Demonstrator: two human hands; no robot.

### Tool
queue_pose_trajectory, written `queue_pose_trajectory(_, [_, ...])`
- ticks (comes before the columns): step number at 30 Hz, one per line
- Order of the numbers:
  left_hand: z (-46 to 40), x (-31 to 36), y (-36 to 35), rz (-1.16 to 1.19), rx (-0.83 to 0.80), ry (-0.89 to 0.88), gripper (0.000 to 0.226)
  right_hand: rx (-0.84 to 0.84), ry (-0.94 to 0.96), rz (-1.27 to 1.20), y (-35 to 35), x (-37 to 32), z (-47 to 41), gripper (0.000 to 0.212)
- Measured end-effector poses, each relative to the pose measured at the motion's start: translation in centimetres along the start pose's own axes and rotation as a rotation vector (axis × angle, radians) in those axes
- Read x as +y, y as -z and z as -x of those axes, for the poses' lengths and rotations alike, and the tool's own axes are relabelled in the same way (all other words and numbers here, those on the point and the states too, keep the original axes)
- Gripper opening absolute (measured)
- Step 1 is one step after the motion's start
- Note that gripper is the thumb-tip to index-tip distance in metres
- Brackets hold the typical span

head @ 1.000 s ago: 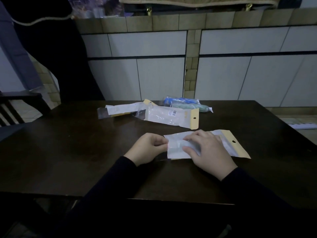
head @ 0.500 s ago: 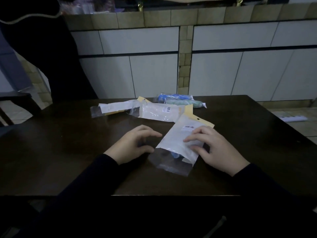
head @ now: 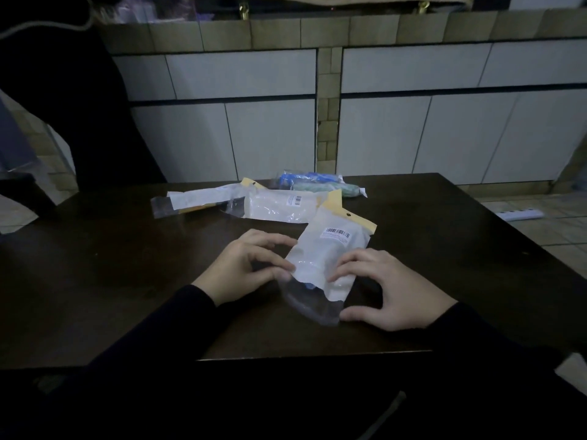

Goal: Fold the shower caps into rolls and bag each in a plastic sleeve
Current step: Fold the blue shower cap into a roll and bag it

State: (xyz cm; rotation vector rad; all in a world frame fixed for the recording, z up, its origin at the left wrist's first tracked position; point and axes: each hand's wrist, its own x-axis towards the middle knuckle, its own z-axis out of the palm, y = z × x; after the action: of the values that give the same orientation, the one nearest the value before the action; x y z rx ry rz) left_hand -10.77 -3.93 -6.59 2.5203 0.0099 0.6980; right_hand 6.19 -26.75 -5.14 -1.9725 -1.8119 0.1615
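A plastic sleeve (head: pixel 330 252) with a yellow header and a barcode label lies on the dark table (head: pixel 111 281), its clear flap pointing toward me. A bit of blue shows inside near the flap. My left hand (head: pixel 244 268) touches the sleeve's left edge with its fingertips. My right hand (head: pixel 387 290) rests fingers on the sleeve's lower right part, thumb by the flap's corner. Two more sleeves, one filled (head: pixel 279 208) and one narrow (head: pixel 197 200), lie farther back. Behind them sit a blue rolled cap (head: pixel 308 179) and a green one (head: pixel 330 188).
White cabinet fronts (head: pixel 254 122) with a tiled strip stand beyond the table's far edge. A dark chair (head: pixel 22 188) is at the far left. A white power strip (head: pixel 521 214) lies on the tiled floor at the right.
The sleeve was turned from lying sideways to pointing away from me, flap toward me. My left hand let go of its end, opened and now touches its left edge.
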Motion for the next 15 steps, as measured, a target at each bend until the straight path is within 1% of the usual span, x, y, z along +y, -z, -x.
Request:
queue_pose_trajectory(2, [-0.05,0.17,-0.17,0.065,-0.008,0.054,0.014,0.009,-0.013,-0.013,0.04,-0.06,-0.22,0.036])
queue_pose_trajectory(3, [-0.04,0.12,-0.26,0.127,-0.014,0.103,0.007,0.016,-0.015,-0.020,0.01,-0.03,-0.31,0.032])
queue_pose_trajectory(4, [-0.06,0.05,-0.33,0.185,-0.014,0.150,0.007,0.021,-0.022,-0.028,-0.08,0.02,-0.38,0.027])
queue_pose_trajectory(5, [-0.05,-0.03,-0.40,0.225,-0.010,0.185,0.014,0.029,-0.028,-0.038,-0.18,0.05,-0.44,0.023])
queue_pose_trajectory(7, [-0.01,-0.29,-0.48,0.241,-0.016,0.218,0.021,0.053,-0.036,-0.049,-0.43,0.19,-0.54,0.017])
queue_pose_trajectory(9, [0.10,-0.26,-0.38,0.221,-0.031,0.204,0.023,0.097,-0.057,-0.064,-0.48,0.24,-0.62,0.015])
queue_pose_trajectory(11, [0.14,-0.10,-0.26,0.224,-0.044,0.143,0.018,0.155,-0.089,-0.073,-0.38,0.43,-0.66,0.013])
queue_pose_trajectory(13, [0.06,0.31,-0.30,0.233,-0.030,0.112,0.012,0.167,-0.114,-0.074,-0.28,0.56,-0.58,0.011])
queue_pose_trajectory(15, [-0.19,0.48,-0.46,0.242,-0.011,0.134,0.009,0.152,-0.111,-0.086,-0.26,0.64,-0.49,0.008])
